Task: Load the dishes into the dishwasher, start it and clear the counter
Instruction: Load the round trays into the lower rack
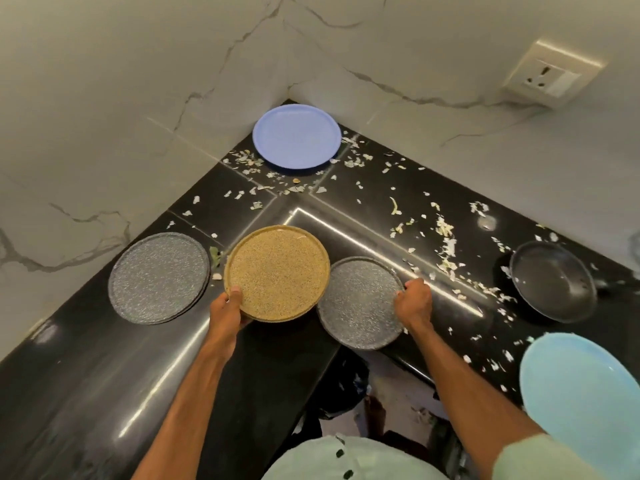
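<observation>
Left hand (227,308) pinches the tan plate (277,271) at its near rim, thumb on top. Right hand (414,299) curls round the right rim of the grey plate (360,306) just beside it. Both plates are at the inner corner of the counter (104,393), the tan edge overlapping the grey rim, probably so they can be stacked and carried together.

Further out are a second grey plate (159,277) to the left, a violet plate (297,136) in the far corner, a pale blue plate (581,386) near right, and a pan (554,282). That makes five plates and one pan. Scraps (445,244) litter the counter; no dishwasher shows.
</observation>
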Motion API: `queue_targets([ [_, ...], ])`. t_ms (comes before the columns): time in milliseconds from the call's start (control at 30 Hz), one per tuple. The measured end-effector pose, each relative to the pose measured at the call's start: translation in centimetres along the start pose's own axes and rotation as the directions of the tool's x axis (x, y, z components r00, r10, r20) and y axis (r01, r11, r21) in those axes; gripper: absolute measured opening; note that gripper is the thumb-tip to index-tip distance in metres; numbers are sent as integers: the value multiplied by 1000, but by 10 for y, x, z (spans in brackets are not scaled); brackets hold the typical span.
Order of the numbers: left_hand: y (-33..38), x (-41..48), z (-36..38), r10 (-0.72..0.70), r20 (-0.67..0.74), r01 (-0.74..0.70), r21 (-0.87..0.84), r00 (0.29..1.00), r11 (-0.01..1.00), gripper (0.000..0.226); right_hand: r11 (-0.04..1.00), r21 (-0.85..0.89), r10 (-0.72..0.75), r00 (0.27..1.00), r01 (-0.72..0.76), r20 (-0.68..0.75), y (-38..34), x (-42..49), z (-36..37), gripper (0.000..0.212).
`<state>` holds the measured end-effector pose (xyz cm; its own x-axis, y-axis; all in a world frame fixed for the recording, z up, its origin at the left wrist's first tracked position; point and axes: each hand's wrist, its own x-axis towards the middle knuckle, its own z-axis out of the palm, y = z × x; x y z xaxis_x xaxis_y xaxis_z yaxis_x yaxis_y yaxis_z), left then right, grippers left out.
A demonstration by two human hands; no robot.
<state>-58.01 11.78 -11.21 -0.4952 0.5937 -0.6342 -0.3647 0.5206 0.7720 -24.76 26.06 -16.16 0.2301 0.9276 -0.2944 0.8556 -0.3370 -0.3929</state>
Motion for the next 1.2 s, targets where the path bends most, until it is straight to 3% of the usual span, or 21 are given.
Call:
queue_targets([
  [167,-7,3,4,-22,32,21,38,999,999,24,994,4,105,991,-106,89,3,1,3,19],
  [300,-8,4,14,-32,83,24,86,996,996,24,986,40,155,979,-161,130,16,-13,-10,10],
  [333,-8,3,16,-30,101,20,98,994,995,24,981,60,177,976,-186,128,22,-18,-15,20],
  [533,-8,-18,44,1,224,-44,187,975,981,24,904,339,219,964,-260,153,62,-56,-54,35],
  [700,-13,-49,80,28,322,-124,283,946,951,23,879,419,227,972,-228,51,106,-92,-90,30],
  [767,-17,-69,100,59,382,-195,329,922,924,23,867,445,249,969,-223,1,131,-106,-103,21],
  [867,-28,-106,137,110,462,-313,391,880,865,26,856,482,282,951,-190,-126,177,-130,-126,24],
  [1033,-70,-186,201,143,612,-473,420,778,774,30,815,561,379,867,-148,-322,275,-185,-164,31],
  [1200,-133,-274,258,42,759,-560,441,650,701,41,750,630,516,775,-202,-365,387,-263,-183,32],
])
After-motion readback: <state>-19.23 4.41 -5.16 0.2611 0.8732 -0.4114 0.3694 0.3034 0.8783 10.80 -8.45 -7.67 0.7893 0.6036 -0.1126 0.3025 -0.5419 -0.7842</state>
